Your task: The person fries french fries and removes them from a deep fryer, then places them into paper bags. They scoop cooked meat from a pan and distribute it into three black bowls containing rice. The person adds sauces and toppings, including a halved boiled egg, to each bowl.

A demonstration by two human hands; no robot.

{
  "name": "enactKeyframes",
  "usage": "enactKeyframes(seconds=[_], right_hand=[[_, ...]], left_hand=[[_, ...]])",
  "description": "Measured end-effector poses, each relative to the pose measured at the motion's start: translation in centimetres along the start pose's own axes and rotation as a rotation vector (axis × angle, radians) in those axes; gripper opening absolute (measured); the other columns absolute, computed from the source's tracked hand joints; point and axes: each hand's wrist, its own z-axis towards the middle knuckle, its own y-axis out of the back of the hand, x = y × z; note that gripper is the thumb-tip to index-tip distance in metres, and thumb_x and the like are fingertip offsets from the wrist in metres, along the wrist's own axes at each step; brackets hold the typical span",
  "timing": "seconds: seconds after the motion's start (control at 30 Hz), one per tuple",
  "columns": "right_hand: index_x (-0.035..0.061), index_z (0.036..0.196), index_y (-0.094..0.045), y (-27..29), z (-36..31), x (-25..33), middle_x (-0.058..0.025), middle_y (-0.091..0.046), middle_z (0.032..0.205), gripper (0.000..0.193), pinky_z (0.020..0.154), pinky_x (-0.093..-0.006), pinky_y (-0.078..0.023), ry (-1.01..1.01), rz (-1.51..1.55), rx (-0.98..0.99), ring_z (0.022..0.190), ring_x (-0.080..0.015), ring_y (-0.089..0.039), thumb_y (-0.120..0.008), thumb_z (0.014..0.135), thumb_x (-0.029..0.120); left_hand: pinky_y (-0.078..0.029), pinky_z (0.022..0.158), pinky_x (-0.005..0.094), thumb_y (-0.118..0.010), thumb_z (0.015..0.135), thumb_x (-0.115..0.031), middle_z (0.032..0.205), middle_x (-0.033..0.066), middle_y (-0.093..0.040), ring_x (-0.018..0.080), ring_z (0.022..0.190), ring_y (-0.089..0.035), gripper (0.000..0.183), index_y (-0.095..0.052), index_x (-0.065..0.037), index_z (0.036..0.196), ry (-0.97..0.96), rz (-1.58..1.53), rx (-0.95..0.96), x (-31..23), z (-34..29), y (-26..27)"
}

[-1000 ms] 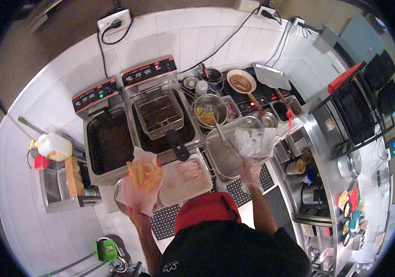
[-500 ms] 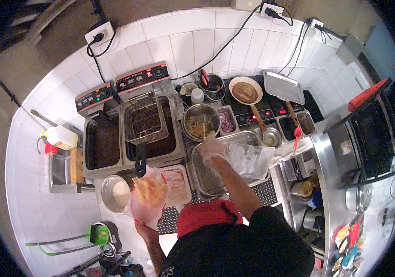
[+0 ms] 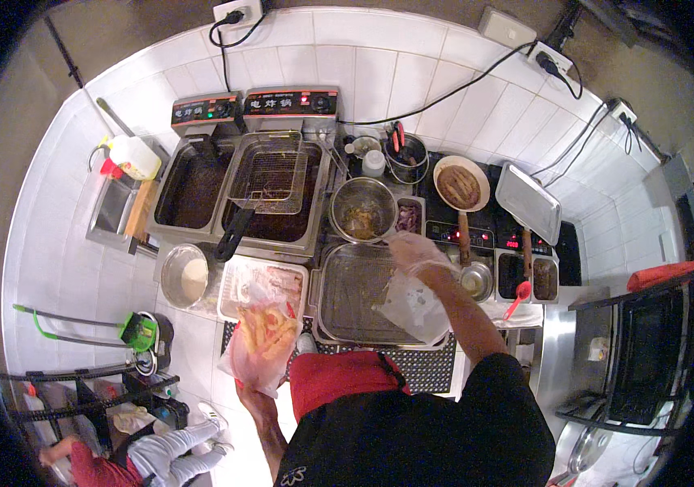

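My left hand (image 3: 256,396) is closed round the lower part of a white paper bag (image 3: 251,367). Golden fried strips (image 3: 270,331) stick out of its open top, above a white tray of pale raw strips (image 3: 262,284). My right hand (image 3: 418,252), in a clear plastic glove, is at the right lower rim of a steel bowl (image 3: 363,209) with yellow-brown crumbly food inside. Its fingers are bunched; what they hold is hard to make out. Beneath that hand, a translucent white sheet or bag (image 3: 416,307) lies over a steel tray with a mesh rack (image 3: 355,288).
Two deep fryers (image 3: 193,187) stand at the left, one with a wire basket (image 3: 270,174). A flour bowl (image 3: 185,276) sits near them. Right of the steel bowl are a frying pan (image 3: 461,183) and a red spoon (image 3: 519,300). Another person (image 3: 144,458) is at lower left.
The view has swung, shifting the whole scene. My right hand has drawn from the bowl's near edge to its right lower rim. Another person now shows at lower left. My left hand keeps the bag.
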Motion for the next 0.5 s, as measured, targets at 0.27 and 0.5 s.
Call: enactKeyframes(seconds=[0.27,0.5], right_hand=[[-0.0010,0.113,-0.066,-2.8,1.8,-4.1,-0.0151,-0.073,0.085,0.025,0.074,-0.0423,-0.062,-0.135,-0.016,-0.099,0.079,-0.0303,-0.073,-0.056,0.099,0.017],[0.0055,0.079,-0.072,-1.6,1.1,-2.1,-0.0179,-0.074,0.085,0.018,0.069,-0.0465,-0.059,0.192,0.010,0.073,0.081,-0.0327,-0.074,-0.066,0.087,0.021]], left_hand=[[-0.056,0.099,0.0466,-0.054,0.091,-0.003,0.139,0.0201,-0.058,0.0360,0.120,-0.063,0.057,-0.045,0.003,0.147,0.010,-0.042,0.047,1.0,3.1,0.3],[-0.053,0.102,0.0389,-0.054,0.091,-0.002,0.139,0.0171,-0.059,0.0293,0.120,-0.064,0.055,-0.047,0.002,0.146,-0.031,0.011,0.114,0.9,4.1,-1.3]])
